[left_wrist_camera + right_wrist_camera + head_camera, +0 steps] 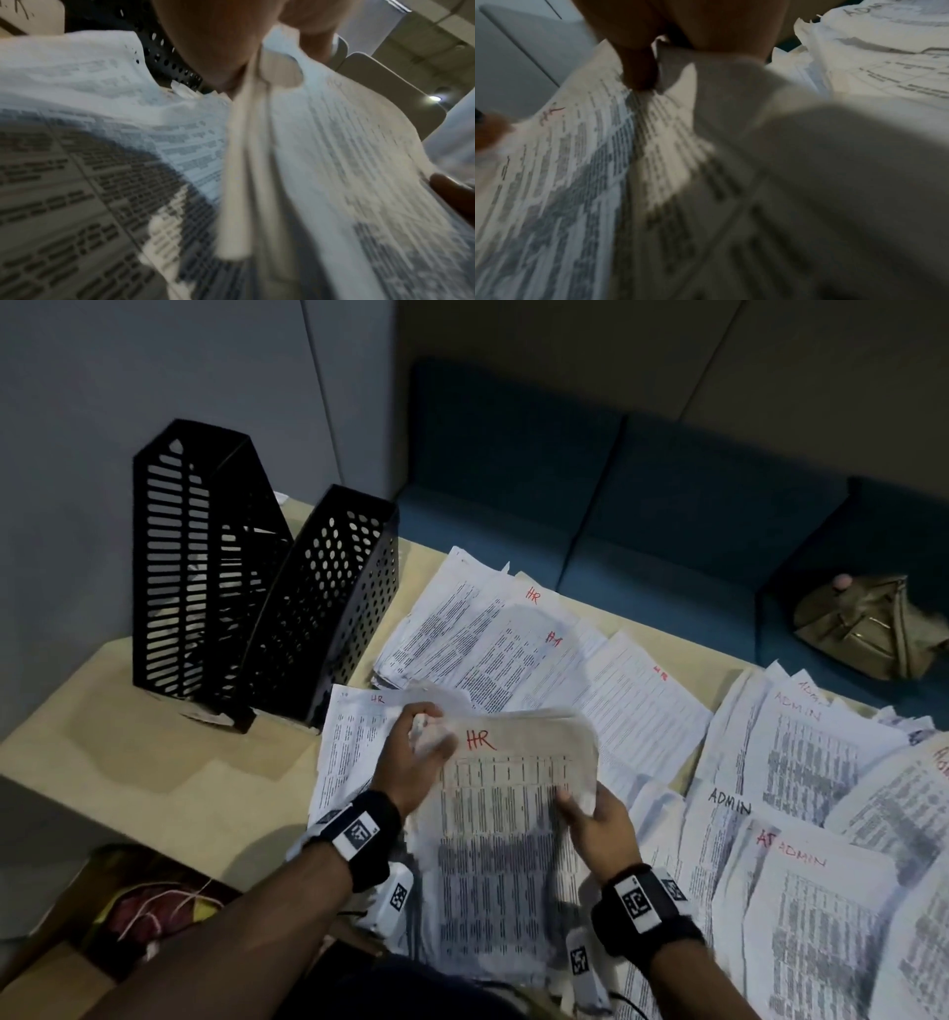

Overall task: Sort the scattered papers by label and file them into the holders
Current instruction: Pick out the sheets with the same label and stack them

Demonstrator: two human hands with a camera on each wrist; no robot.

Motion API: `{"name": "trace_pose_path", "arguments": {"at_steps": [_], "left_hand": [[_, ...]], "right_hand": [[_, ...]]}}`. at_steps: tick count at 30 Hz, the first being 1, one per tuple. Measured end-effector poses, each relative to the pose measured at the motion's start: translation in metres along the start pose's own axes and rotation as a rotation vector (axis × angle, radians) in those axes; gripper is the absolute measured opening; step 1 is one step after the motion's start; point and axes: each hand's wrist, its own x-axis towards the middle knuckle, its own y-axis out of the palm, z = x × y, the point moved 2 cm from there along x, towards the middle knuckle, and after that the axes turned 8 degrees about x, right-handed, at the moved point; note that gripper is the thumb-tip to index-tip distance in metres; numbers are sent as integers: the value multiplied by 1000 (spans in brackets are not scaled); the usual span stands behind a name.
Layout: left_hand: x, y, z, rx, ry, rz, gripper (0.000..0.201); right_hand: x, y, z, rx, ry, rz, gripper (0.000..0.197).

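A stack of printed sheets marked HR in red (506, 814) is held above the table between both hands. My left hand (416, 752) grips its top left corner, thumb over the sheets; in the left wrist view the left hand (231, 50) pinches the paper edge (241, 162). My right hand (590, 819) pinches the stack's right edge; the right wrist view shows my thumb pressed on the HR stack (628, 162). Two black perforated file holders (267, 588) stand at the table's back left. More HR papers (513, 639) lie behind the stack. ADMIN papers (801, 814) spread to the right.
The beige table (179, 762) shows bare surface left of the papers. A blue bench (642, 505) runs behind it, with an olive bag (868, 624) on it. A cardboard box with coloured things (144, 911) sits at the lower left.
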Motion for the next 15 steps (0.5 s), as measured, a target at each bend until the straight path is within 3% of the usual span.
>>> {"name": "trace_pose_path", "arguments": {"at_steps": [3,5,7,11,15], "left_hand": [[10,-17,19,116,-36,-146,48],[14,-35,41,472,-160,-222,60],[8,-50,58,759,-305,-178,70],[0,-53,71,782,-315,-62,72],[2,-49,64,759,-311,-62,50]], "right_hand": [[3,-9,6,90,25,-120,14],[8,-24,6,157,50,-215,19],[15,-41,-1,160,38,-286,28],[25,-59,-22,174,49,-329,27],[24,-56,-27,179,40,-314,19]]}}
